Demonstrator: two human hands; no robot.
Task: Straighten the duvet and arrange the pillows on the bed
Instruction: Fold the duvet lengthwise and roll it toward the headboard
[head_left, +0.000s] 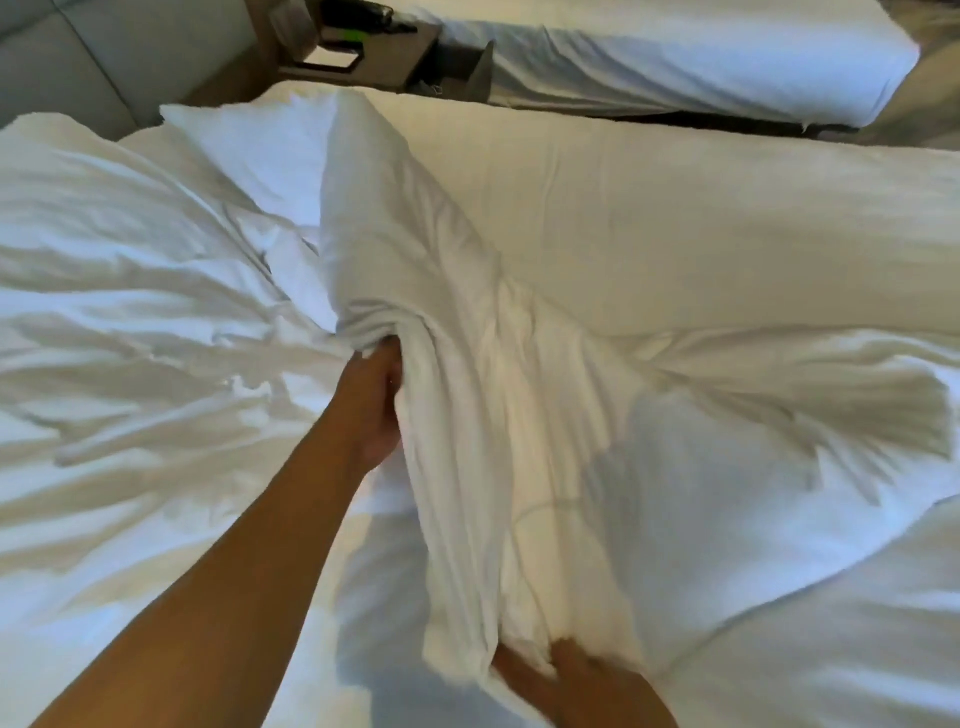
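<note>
Hotel-style room, seen from above: grey padded headboard top left, dark nightstand beside it, second bed in white sheets across the top right. No legible writing, brand or label anywhere; green-marked dark object on the nightstand too blurred to read.

Near bed covered in white linen. Smooth sheet showing on the far right half. Duvet bunched into a long ridge running from the head of the bed towards the camera, heavily creased, spilling to the right. Pillow lying at the head end, left of the ridge, partly overlapped by it. More rumpled white bedding filling the left side; not possible to tell whether pillow or duvet.

Left hand clenched on a gathered fold of the duvet at mid-ridge, fingers buried in the cloth, forearm extended from lower left.

Right hand at the bottom edge, fingers curled around the near end of the duvet, partly hidden by fabric.
</note>
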